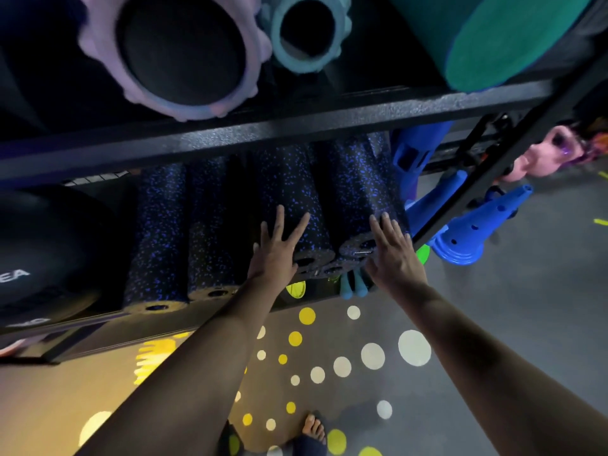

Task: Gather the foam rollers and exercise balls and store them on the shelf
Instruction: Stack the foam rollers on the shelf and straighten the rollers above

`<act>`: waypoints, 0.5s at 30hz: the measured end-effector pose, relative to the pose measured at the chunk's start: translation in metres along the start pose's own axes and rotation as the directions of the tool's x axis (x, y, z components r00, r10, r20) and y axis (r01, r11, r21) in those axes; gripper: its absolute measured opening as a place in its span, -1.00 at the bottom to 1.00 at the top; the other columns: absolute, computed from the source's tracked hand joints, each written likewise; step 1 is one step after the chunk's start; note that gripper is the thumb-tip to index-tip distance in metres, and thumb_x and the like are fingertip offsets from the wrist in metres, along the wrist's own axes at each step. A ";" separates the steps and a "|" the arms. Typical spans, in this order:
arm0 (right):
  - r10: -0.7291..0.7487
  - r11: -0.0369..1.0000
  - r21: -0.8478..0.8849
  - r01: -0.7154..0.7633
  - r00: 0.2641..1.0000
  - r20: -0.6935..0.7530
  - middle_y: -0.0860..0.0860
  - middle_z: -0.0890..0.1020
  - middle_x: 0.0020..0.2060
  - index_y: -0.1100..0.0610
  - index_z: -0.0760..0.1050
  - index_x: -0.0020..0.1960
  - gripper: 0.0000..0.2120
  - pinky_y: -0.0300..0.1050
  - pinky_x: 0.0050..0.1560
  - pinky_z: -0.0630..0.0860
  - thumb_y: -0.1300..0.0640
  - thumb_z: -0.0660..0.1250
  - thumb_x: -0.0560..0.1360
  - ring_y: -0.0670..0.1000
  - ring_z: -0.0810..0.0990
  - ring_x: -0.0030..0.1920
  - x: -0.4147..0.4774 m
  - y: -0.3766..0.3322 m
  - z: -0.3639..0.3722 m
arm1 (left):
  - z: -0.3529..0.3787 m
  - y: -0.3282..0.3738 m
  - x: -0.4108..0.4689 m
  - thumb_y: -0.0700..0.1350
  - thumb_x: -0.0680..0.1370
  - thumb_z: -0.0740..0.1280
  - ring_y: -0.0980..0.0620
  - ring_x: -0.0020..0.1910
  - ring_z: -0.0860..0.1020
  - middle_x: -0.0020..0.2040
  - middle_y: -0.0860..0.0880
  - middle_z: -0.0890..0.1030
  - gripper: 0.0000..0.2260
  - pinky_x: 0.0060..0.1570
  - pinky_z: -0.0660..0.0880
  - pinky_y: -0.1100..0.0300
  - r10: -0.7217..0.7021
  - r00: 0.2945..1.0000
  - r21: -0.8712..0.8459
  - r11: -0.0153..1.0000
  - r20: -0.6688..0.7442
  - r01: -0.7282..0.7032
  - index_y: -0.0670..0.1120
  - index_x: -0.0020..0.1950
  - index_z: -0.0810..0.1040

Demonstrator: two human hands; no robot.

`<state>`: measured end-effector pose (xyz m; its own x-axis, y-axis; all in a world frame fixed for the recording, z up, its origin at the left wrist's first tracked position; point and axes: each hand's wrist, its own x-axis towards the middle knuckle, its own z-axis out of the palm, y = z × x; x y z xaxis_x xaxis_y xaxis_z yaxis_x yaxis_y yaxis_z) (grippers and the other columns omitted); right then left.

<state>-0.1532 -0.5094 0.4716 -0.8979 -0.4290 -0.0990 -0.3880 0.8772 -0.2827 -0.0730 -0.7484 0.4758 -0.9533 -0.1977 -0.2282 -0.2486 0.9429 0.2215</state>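
Head view: on the middle tier of the black metal shelf (263, 133) lie four black foam rollers flecked with blue, side by side, ends toward the person; the left hand (278, 255) lies flat, fingers spread, on the third roller (289, 189); the right hand (394, 255) presses straight fingers on the rightmost roller (358, 182); neither hand grips anything; these two rollers jut further forward than the left pair (158, 232), so they probably want a push inward; a black exercise ball (42, 245) sits left of them; above rest a lilac knobbed roller (177, 54), a light-blue roller (309, 31) and a teal roller (513, 41); the dotted floor (543, 291) shows no stray rollers or balls, so the job looks nearly finished.
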 end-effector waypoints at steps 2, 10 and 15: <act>-0.009 1.000 0.028 0.009 1.000 -0.005 0.14 0.11 0.62 0.11 0.03 0.65 -0.16 0.19 0.57 0.09 0.20 0.36 0.48 0.18 0.10 0.62 -0.015 -0.009 -0.005 | -0.006 -0.001 -0.012 0.01 0.55 0.48 -0.28 0.66 -0.08 0.64 -0.09 -0.41 0.06 0.43 0.41 -0.25 -0.007 1.000 -0.057 0.998 -0.004 0.006 0.33 0.57 -0.41; -0.121 0.990 0.087 0.115 0.990 0.075 0.06 0.02 0.64 0.07 -0.04 0.66 -0.19 0.03 0.61 -0.05 0.15 0.31 0.53 0.09 0.02 0.64 -0.073 -0.083 -0.021 | -0.054 -0.023 -0.101 -0.03 0.65 0.31 -0.21 0.42 0.48 0.70 0.01 -0.16 -0.21 -0.19 0.54 0.11 -0.008 0.993 -0.177 0.984 -0.114 -0.013 0.23 0.67 -0.17; -0.182 0.976 0.123 0.181 0.983 -0.006 0.09 0.10 0.63 0.11 0.03 0.65 -0.21 0.07 0.61 0.07 0.19 0.31 0.51 0.11 0.09 0.62 -0.098 -0.149 -0.039 | -0.099 -0.044 -0.144 0.01 0.68 0.23 -0.09 0.54 0.35 0.68 0.03 0.11 -0.37 0.21 0.51 0.01 -0.099 0.988 -0.227 0.971 -0.115 0.071 0.20 0.68 0.00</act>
<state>-0.0160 -0.5897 0.5606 -0.8134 -0.5802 -0.0406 -0.5158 0.7518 -0.4107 0.0584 -0.7880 0.5923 -0.9374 -0.3197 -0.1384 -0.3480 0.8412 0.4138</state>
